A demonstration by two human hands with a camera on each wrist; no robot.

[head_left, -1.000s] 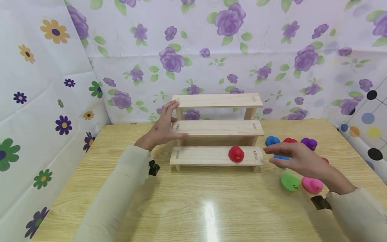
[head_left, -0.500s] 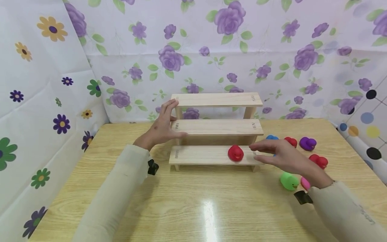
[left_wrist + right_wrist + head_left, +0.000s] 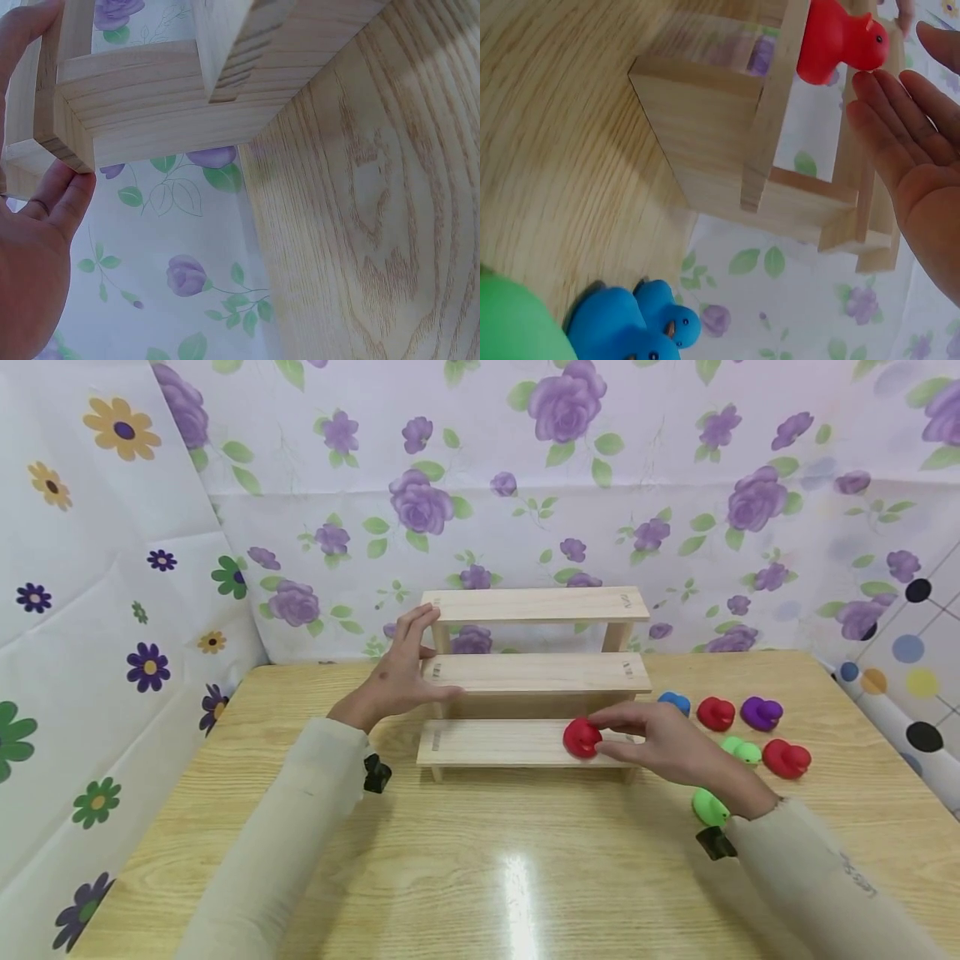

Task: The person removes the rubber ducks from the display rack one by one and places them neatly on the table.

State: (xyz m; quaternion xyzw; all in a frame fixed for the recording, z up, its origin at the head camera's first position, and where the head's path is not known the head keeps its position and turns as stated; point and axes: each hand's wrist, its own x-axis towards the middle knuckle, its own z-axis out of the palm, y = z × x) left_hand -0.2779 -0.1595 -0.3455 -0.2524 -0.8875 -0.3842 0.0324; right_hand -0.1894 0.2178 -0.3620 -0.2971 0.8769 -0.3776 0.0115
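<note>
A three-tier wooden shelf (image 3: 532,673) stands on the table. My left hand (image 3: 393,681) grips its left end, thumb on the middle board's front and fingers behind; the left wrist view shows fingertips (image 3: 79,191) against a board's end. On the lowest board sits a red rubber duck (image 3: 582,738), towards the right. My right hand (image 3: 660,742) is at the duck's right side, thumb and fingers spread apart. In the right wrist view, its straight fingers (image 3: 907,124) reach close to the head of the duck (image 3: 829,45); contact is hard to tell.
Right of the shelf, several rubber ducks lie on the table: a blue duck (image 3: 675,703), red ducks (image 3: 716,714), a purple duck (image 3: 762,713) and green ducks (image 3: 708,807), some partly hidden by my right arm. A flowered cloth (image 3: 495,460) hangs behind.
My right hand has moved left from above the loose ducks to the red duck on the lowest board. My left hand has stayed on the shelf.
</note>
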